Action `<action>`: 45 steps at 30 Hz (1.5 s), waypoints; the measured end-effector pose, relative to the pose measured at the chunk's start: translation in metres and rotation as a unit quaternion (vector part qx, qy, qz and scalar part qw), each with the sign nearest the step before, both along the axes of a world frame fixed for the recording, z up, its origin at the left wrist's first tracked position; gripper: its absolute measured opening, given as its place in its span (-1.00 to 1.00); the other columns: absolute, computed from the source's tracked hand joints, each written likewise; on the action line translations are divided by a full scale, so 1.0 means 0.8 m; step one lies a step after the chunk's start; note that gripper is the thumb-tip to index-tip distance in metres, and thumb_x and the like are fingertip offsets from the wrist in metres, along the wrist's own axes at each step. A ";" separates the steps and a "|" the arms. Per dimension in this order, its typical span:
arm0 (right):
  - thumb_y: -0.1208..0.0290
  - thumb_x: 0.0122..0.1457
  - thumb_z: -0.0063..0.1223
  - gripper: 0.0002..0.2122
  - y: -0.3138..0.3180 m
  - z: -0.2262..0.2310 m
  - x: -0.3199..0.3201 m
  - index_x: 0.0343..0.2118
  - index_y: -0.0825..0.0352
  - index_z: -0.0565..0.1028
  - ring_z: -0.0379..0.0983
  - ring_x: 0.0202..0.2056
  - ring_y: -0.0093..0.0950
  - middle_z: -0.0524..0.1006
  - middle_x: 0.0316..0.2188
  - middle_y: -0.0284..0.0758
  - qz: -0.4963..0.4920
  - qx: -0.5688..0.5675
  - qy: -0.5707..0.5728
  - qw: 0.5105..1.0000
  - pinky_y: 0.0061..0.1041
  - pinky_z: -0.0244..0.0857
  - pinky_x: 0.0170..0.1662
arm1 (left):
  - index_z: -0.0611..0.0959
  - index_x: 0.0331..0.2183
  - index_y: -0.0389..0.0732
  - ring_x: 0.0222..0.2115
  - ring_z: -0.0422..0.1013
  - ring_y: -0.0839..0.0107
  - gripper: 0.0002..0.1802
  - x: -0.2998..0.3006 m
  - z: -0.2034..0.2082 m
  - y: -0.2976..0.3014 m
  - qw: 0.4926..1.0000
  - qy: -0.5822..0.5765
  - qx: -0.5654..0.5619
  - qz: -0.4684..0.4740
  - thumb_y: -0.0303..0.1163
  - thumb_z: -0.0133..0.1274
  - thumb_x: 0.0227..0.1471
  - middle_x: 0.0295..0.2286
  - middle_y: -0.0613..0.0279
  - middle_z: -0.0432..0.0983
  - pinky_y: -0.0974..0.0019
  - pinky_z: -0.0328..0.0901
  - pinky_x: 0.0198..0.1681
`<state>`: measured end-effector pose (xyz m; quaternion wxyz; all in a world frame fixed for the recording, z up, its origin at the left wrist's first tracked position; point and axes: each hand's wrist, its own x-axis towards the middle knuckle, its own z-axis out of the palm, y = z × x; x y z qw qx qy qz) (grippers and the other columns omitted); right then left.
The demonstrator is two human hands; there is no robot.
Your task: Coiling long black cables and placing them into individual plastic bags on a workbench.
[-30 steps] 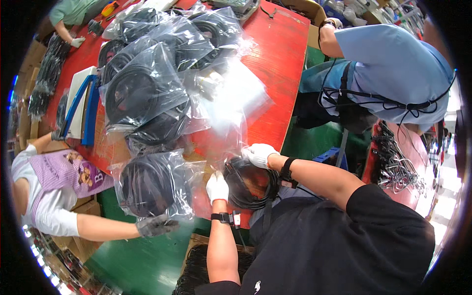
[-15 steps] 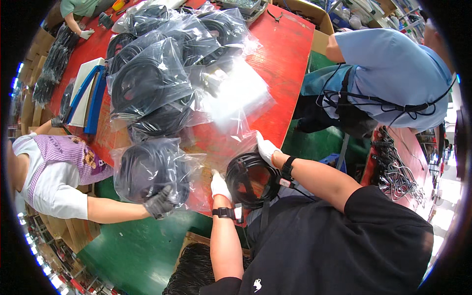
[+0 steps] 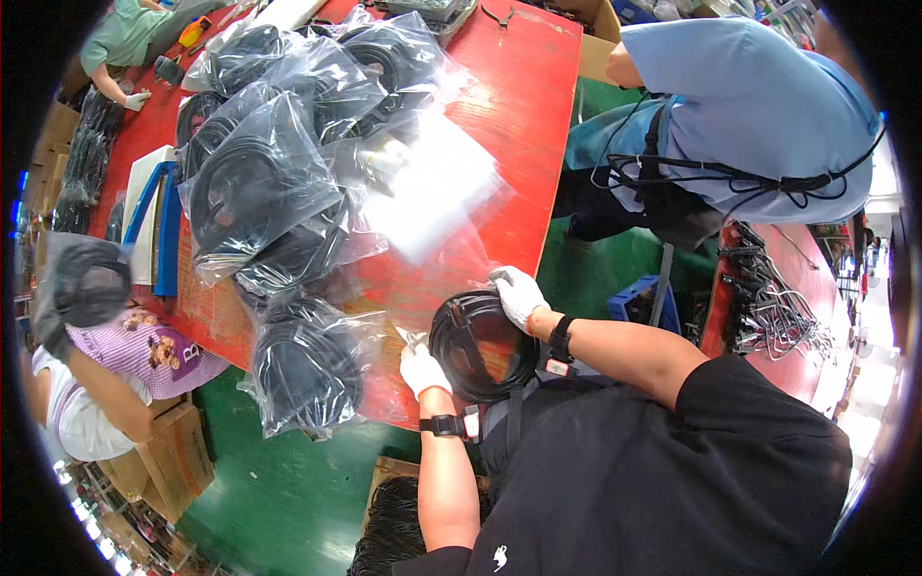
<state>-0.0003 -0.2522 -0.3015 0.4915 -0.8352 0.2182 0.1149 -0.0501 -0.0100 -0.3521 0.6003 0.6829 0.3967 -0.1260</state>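
My left hand (image 3: 424, 371), in a white glove, has its fingers closed at the edge of a clear plastic bag (image 3: 423, 300) on the red table. My right hand (image 3: 520, 298), also white-gloved, is closed with its fingertips at the film's other side. Between my hands, a coil of black cable (image 3: 483, 348) stands tilted at the table's near edge, close to my body. My right hand touches its upper rim. The film is thin and glaring, so its outline is hard to follow.
A bagged cable coil (image 3: 307, 370) overhangs the edge at left. Behind lie a heap of bagged coils (image 3: 254, 187) and a stack of clear bags (image 3: 432, 182). A co-worker at left lifts another bagged coil (image 3: 88, 278). A person in blue (image 3: 759, 125) stands right.
The co-worker's dark-gloved hand has left the table edge at left and is now raised at far left with a bagged coil. My hands have barely shifted around the cable coil.
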 end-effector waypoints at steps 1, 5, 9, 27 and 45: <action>0.29 0.38 -0.10 -0.71 0.008 0.010 0.003 -0.06 0.35 0.58 0.56 -0.02 -0.08 0.63 -0.11 -0.02 -0.021 -0.025 0.010 0.999 -0.28 0.40 0.09 | 0.69 -0.22 -0.31 -0.34 0.52 0.30 -0.75 0.006 0.013 -0.006 1.000 0.001 0.001 -0.002 -0.42 -0.06 0.25 -0.31 0.12 0.63 0.21 0.42 -0.20; 0.03 0.38 -0.10 -0.59 0.047 0.046 0.022 -0.06 0.31 0.55 0.55 -0.02 0.00 0.62 -0.11 0.02 0.001 -0.090 0.091 0.992 -0.15 0.39 0.05 | 0.67 -0.18 -0.40 -0.28 0.55 0.17 -0.65 0.021 0.049 -0.004 0.991 -0.080 0.109 -0.001 -0.30 -0.05 0.30 -0.27 0.00 0.65 0.14 0.40 -0.11; -0.04 0.37 -0.11 -0.55 0.049 0.052 0.029 -0.08 0.31 0.54 0.56 -0.03 0.01 0.62 -0.09 0.03 0.019 -0.118 0.123 0.985 -0.11 0.39 0.05 | 0.72 -0.21 -0.41 -0.17 0.56 -0.21 -0.28 0.062 0.112 -0.011 0.963 0.021 0.257 -0.075 0.15 -0.10 0.33 -0.22 -0.29 0.65 -0.09 0.38 -0.06; 0.03 0.41 -0.22 -0.57 0.056 0.050 0.040 -0.08 0.33 0.51 0.55 -0.05 0.03 0.62 -0.13 0.05 0.046 -0.151 0.142 0.977 -0.09 0.38 0.04 | 0.73 -0.10 -0.36 0.01 0.54 -0.18 0.01 0.134 0.131 0.001 0.820 0.172 0.324 -0.440 0.36 -0.53 0.33 -0.07 -0.30 0.61 -0.11 0.35 0.13; 0.11 0.46 -0.29 -0.63 0.050 0.042 0.025 -0.08 0.32 0.48 0.56 -0.10 0.07 0.62 -0.18 0.07 0.071 -0.136 0.076 0.985 -0.03 0.38 0.00 | 0.66 -0.03 -0.33 -0.26 0.57 -0.29 -0.38 0.044 0.110 -0.001 0.879 0.033 0.385 -0.280 0.01 -0.27 0.41 -0.30 -0.29 0.65 -0.19 0.40 -0.11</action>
